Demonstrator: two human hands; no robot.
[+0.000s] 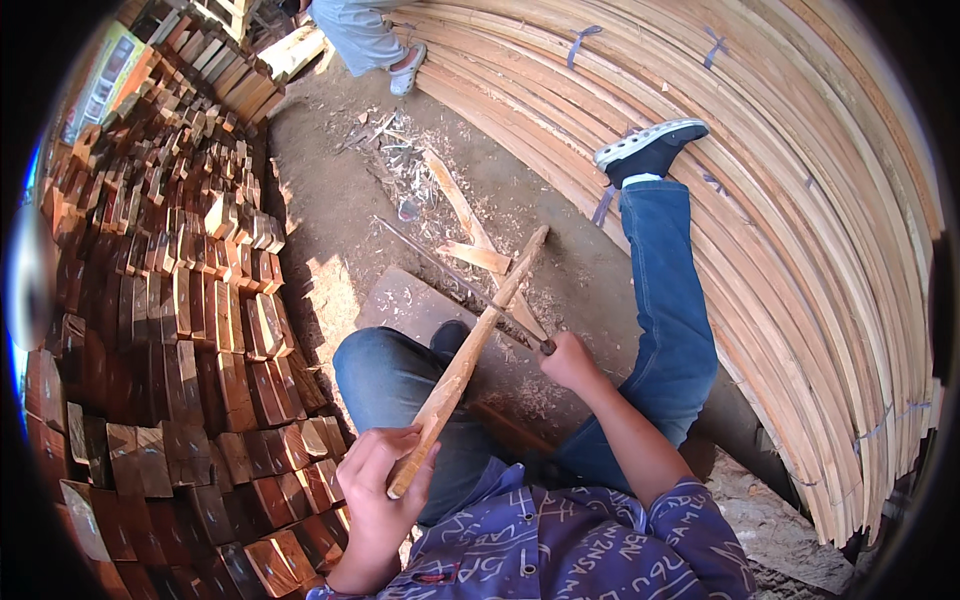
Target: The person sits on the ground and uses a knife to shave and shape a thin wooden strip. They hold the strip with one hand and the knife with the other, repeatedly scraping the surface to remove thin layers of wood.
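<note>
My left hand point(372, 472) grips the near end of a roughly shaped wooden stick point(455, 375). The stick slants away from me to the right and tapers toward its far tip. Closed round the handle end of a long, narrow metal blade point(440, 263) is my right hand point(570, 364). That blade crosses the stick at about its middle, pointing to the far left; whether its edge touches the wood I cannot tell. Beyond the stick, a long wood offcut point(452, 196) and a short flat piece of wood point(474, 256) lie on the ground.
Stacked cut wood blocks point(190, 330) fill the left side. Bundles of long wooden strips point(780, 250), tied with bands, curve along the right, under my outstretched foot point(652, 148). Wood shavings point(400, 165) litter the ground. Another person's leg point(362, 35) stands at the far edge.
</note>
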